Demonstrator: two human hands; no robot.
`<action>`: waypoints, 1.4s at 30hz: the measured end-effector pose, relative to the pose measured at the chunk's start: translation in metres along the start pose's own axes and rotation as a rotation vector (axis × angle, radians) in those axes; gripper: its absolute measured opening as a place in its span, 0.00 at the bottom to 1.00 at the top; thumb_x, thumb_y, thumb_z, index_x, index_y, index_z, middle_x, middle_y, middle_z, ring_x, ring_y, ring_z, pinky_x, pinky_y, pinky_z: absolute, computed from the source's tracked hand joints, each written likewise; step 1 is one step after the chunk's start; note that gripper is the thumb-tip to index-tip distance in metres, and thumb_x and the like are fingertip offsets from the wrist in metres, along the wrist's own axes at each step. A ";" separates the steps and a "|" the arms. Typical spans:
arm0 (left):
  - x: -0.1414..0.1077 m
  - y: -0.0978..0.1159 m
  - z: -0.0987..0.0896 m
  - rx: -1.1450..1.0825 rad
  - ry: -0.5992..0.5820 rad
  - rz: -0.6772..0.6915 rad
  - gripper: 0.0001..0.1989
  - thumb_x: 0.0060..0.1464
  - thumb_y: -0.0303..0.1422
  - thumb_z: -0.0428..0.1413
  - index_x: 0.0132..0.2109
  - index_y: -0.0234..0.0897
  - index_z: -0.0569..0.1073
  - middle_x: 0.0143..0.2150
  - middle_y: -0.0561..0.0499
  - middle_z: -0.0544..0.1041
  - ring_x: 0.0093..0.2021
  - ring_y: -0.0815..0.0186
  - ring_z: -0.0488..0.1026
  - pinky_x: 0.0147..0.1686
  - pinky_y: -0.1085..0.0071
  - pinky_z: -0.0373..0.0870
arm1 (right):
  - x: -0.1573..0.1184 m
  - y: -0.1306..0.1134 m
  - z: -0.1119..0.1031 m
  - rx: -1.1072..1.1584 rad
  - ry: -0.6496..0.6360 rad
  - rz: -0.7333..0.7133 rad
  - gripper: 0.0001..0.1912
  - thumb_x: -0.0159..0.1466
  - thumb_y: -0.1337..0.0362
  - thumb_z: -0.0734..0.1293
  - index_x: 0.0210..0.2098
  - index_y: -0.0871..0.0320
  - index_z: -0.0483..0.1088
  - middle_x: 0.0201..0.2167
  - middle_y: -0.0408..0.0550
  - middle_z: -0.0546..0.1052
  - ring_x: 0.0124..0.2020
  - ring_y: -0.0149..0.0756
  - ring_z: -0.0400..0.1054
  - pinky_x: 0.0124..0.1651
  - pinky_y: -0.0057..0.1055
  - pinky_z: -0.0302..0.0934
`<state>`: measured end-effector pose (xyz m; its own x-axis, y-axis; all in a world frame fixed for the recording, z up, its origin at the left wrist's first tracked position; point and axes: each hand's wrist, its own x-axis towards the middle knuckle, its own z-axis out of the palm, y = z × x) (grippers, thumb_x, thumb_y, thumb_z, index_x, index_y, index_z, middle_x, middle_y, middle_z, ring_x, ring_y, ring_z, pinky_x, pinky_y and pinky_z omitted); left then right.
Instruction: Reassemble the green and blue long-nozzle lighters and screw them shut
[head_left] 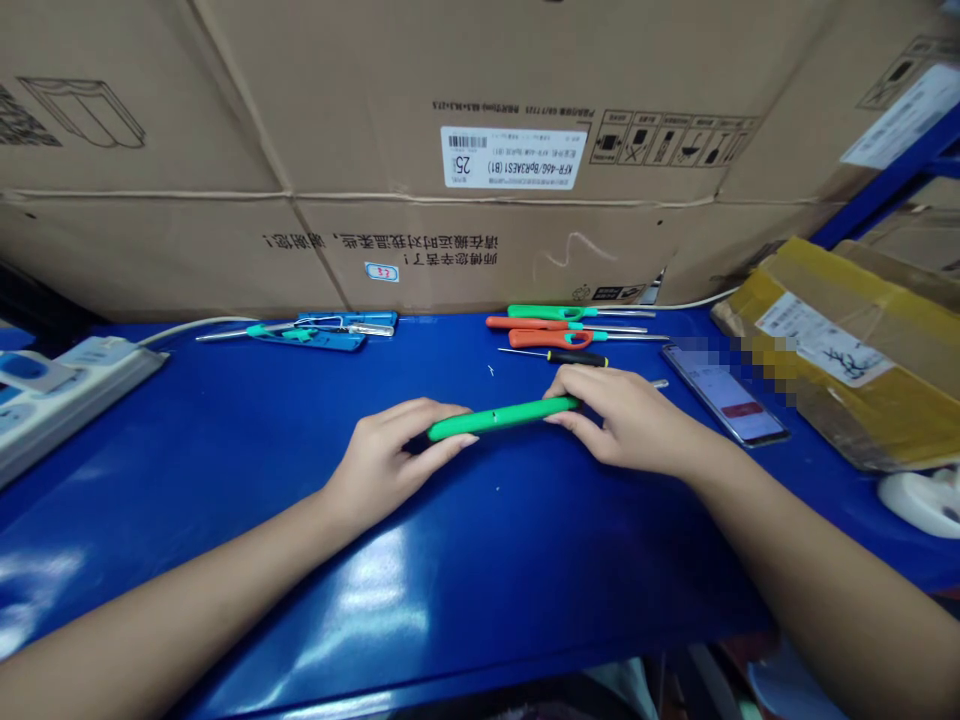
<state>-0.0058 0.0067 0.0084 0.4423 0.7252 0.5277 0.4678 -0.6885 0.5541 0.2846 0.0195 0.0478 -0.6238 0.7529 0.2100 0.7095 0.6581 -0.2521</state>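
Both hands hold a green long-nozzle lighter (499, 417), edge up, a little above the blue table. My left hand (394, 450) is closed on its left end, thumb in front and fingers behind. My right hand (619, 415) grips the other end and hides part of it. A short metal tip (659, 384) shows past the right hand; I cannot tell for certain whether it belongs to this lighter. Just behind the right hand lies a screwdriver (577, 358) with a black and yellow handle. Farther back are another green lighter (547, 312) and two orange lighters (551, 339).
Blue lighter parts (322, 335), including a metal tube, lie at the back left. A power strip (67, 395) stands at the left edge. On the right are a phone (724, 392), a taped parcel (847, 350) and a white object (922, 500). Large cardboard boxes (375, 100) wall off the back.
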 end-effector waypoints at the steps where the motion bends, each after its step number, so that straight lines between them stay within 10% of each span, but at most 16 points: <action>1: 0.001 0.001 0.000 -0.023 0.033 -0.056 0.10 0.61 0.37 0.61 0.46 0.36 0.80 0.42 0.47 0.84 0.37 0.65 0.80 0.39 0.72 0.76 | 0.000 0.001 -0.001 -0.001 -0.024 0.018 0.05 0.70 0.62 0.63 0.41 0.55 0.69 0.37 0.46 0.79 0.34 0.38 0.72 0.36 0.33 0.61; 8: 0.006 0.021 -0.003 -0.618 0.100 -0.675 0.19 0.55 0.45 0.64 0.44 0.33 0.80 0.25 0.51 0.79 0.21 0.70 0.72 0.22 0.75 0.71 | 0.000 -0.002 0.001 -0.070 0.136 -0.151 0.21 0.68 0.51 0.67 0.56 0.55 0.68 0.50 0.55 0.78 0.52 0.46 0.72 0.51 0.41 0.67; 12: 0.007 0.025 0.000 -0.844 0.036 -0.838 0.20 0.55 0.45 0.65 0.48 0.34 0.79 0.23 0.52 0.78 0.17 0.73 0.67 0.15 0.79 0.64 | 0.000 -0.009 0.012 -0.183 0.144 -0.261 0.20 0.73 0.55 0.61 0.60 0.52 0.69 0.48 0.52 0.78 0.45 0.40 0.74 0.41 0.34 0.68; 15: 0.006 0.021 0.001 -0.732 -0.001 -0.729 0.20 0.62 0.47 0.58 0.48 0.34 0.79 0.27 0.50 0.79 0.19 0.72 0.70 0.19 0.76 0.70 | -0.001 -0.012 0.015 -0.199 0.125 -0.253 0.19 0.74 0.58 0.59 0.61 0.51 0.70 0.47 0.50 0.78 0.41 0.37 0.75 0.35 0.31 0.65; 23: -0.005 0.011 -0.007 0.059 -0.061 0.176 0.16 0.62 0.30 0.61 0.56 0.33 0.74 0.48 0.44 0.80 0.49 0.65 0.78 0.54 0.72 0.74 | -0.003 -0.017 0.006 -0.137 0.131 -0.200 0.19 0.74 0.58 0.59 0.59 0.55 0.72 0.47 0.50 0.80 0.41 0.38 0.76 0.37 0.32 0.66; 35: -0.007 0.011 0.002 -0.017 -0.016 0.242 0.14 0.62 0.26 0.60 0.54 0.30 0.75 0.44 0.44 0.81 0.41 0.68 0.79 0.45 0.77 0.76 | -0.005 -0.027 0.023 -0.008 0.307 -0.277 0.09 0.70 0.62 0.66 0.45 0.59 0.77 0.41 0.45 0.84 0.39 0.36 0.80 0.40 0.30 0.67; 42: -0.009 0.015 0.008 -0.044 -0.081 0.256 0.13 0.62 0.27 0.61 0.53 0.30 0.75 0.44 0.45 0.82 0.42 0.68 0.80 0.47 0.78 0.75 | -0.001 -0.035 0.026 -0.005 0.144 -0.290 0.11 0.72 0.60 0.63 0.46 0.58 0.76 0.42 0.45 0.83 0.41 0.37 0.78 0.43 0.33 0.67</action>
<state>0.0034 -0.0103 0.0066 0.6027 0.5240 0.6019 0.2997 -0.8476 0.4378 0.2523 -0.0044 0.0321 -0.7478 0.5271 0.4037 0.5104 0.8453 -0.1581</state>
